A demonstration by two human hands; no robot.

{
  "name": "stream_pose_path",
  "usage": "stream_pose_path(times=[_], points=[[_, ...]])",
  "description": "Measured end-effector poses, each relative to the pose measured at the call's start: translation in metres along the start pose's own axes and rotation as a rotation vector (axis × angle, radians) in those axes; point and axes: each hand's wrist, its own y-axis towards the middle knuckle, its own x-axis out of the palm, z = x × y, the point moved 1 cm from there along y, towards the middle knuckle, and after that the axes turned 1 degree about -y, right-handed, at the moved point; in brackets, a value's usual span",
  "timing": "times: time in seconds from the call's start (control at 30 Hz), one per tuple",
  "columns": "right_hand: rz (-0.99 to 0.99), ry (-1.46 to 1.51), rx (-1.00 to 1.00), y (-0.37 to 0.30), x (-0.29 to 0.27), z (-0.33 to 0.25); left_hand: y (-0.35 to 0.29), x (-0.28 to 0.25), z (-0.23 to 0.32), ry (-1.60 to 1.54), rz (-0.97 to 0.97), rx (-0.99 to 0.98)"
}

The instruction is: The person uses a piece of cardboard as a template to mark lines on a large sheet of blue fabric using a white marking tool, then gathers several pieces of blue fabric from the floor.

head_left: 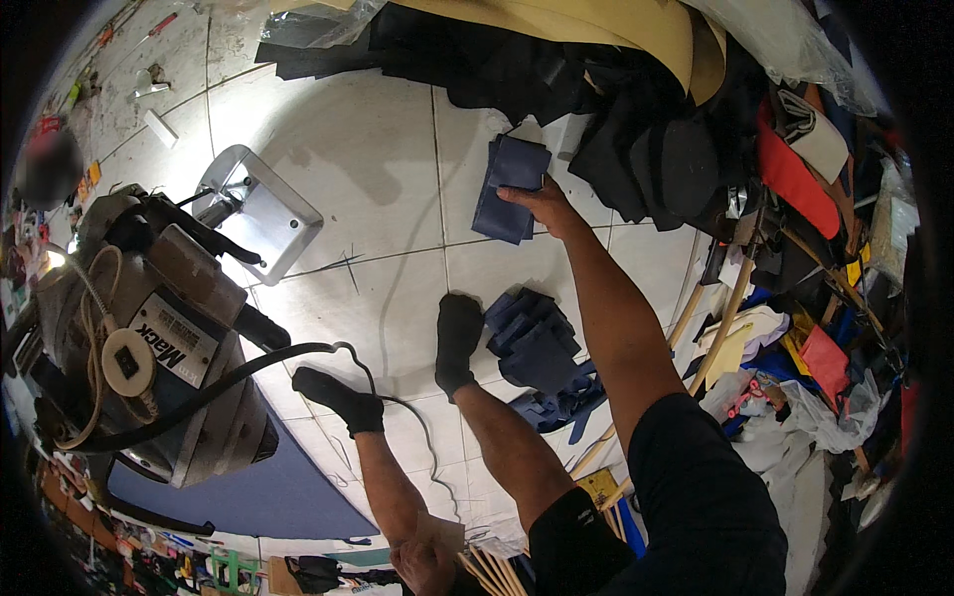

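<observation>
My right hand (540,203) reaches forward over the tiled floor. Its thumb lies on top of a small stack of flat dark blue rectangular pieces (509,204), leather-like, and the other fingers are hidden. Nearer my right foot, more dark blue pieces (535,343) lie overlapped in a fanned pile. Behind that pile, toward me, are loose dark blue strips (566,402). At the lower edge, what looks like my left hand (425,564) rests by my left knee, beside a flat tan piece (441,530); its fingers cannot be made out.
A sewing machine (164,348) with a dark cable stands on a blue tabletop (308,477) at left. Beyond it is a shiny metal lamp or plate (260,214). Black sheet material (656,164) and a yellow roll (596,25) lie at the far side; scraps and wooden sticks (730,318) crowd the right.
</observation>
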Motion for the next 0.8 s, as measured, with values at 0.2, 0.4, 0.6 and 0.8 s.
stream_pose_path(times=[0.2,0.4,0.6,0.8], points=[[-0.094,0.024,-0.009,-0.007,0.010,-0.010,-0.012,0.024,-0.048,0.108,0.002,0.015],[-0.219,-0.173,-0.171,0.019,0.019,-0.036,-0.027,0.045,-0.101,0.286,0.006,0.079],[-0.025,-0.627,-0.175,0.071,0.002,-0.024,-0.034,0.055,-0.118,0.364,-0.005,0.089],[0.173,-0.867,-0.198,0.032,0.007,-0.045,-0.013,0.021,-0.037,0.106,-0.129,-0.208]])
